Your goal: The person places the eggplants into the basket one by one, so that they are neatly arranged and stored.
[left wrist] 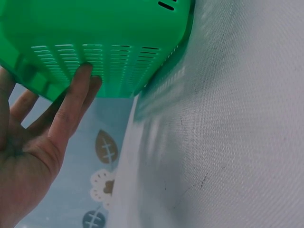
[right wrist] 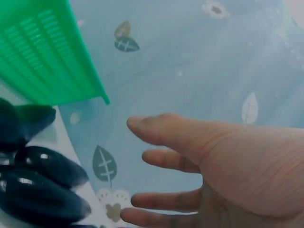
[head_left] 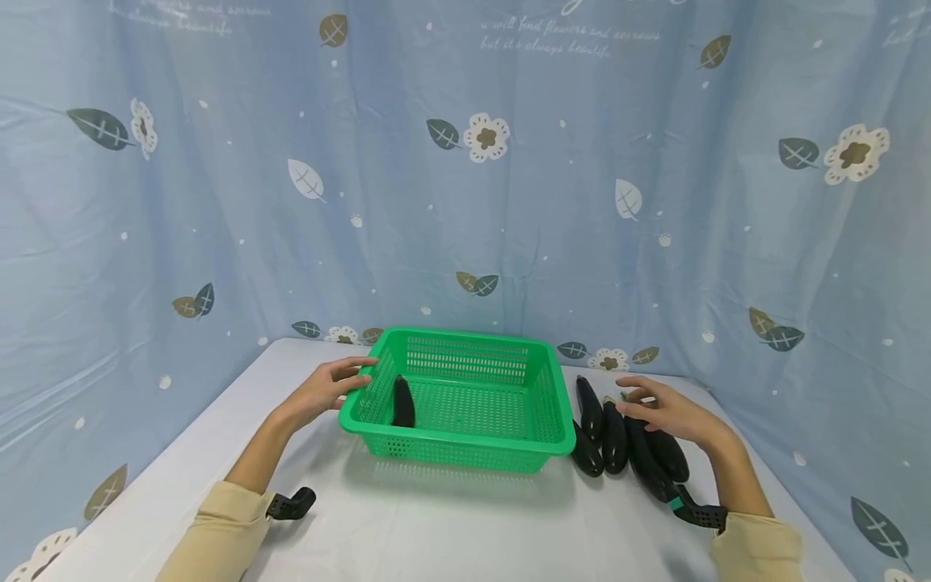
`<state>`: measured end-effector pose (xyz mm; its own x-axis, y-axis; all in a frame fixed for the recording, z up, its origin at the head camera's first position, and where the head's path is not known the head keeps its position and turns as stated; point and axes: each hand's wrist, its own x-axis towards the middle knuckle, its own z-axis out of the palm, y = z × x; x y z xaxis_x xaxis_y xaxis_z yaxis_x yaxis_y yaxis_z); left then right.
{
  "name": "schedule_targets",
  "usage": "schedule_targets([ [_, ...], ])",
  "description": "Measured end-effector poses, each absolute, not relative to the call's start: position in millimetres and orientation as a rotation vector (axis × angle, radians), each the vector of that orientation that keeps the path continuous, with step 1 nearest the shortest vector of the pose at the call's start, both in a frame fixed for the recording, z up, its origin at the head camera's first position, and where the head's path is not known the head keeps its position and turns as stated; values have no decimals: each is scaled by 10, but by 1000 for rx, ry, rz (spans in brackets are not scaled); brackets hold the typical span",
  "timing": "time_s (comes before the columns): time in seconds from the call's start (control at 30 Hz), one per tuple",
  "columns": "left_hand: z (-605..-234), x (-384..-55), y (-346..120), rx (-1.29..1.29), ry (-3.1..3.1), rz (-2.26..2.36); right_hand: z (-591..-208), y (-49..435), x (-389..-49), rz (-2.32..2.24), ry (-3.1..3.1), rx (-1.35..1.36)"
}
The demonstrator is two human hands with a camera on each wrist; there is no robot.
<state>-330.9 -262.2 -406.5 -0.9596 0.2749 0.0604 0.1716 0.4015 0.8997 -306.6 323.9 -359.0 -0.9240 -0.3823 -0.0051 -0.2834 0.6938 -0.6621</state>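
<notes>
A green plastic basket [head_left: 458,437] with perforated walls stands on the white table. One dark eggplant [head_left: 403,402] lies inside it near the left wall. At the basket's left rim, my left hand [head_left: 320,394] grips the edge; in the left wrist view, two fingertips [left wrist: 84,71] touch the outer wall below the rim while other digits pass behind the rim. My right hand [head_left: 672,411] is above the loose eggplants [head_left: 614,436] to the right of the basket, its fingers spread and holding nothing. Several glossy eggplants [right wrist: 40,194] lie side by side there.
A blue curtain [head_left: 407,210] with leaf and flower prints hangs behind and at both sides of the white table [head_left: 451,525]. Black wrist mounts [head_left: 291,504] project from both forearms, the right one close to the eggplants.
</notes>
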Motion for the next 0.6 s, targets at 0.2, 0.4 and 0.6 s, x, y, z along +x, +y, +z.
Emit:
schedule_targets([
  [0.2,-4078,-3316,-2619,414,2536,1630,-3665,3360,-3078,-976,2818,-463],
  [0.4,-4080,-3315,-2623,425,2547,1616,-3699,3484,-3079,-952,2839,-421],
  [0.6,-4079,-3326,-2625,417,2556,1605,-3740,3566,-3121,-897,2862,-372],
])
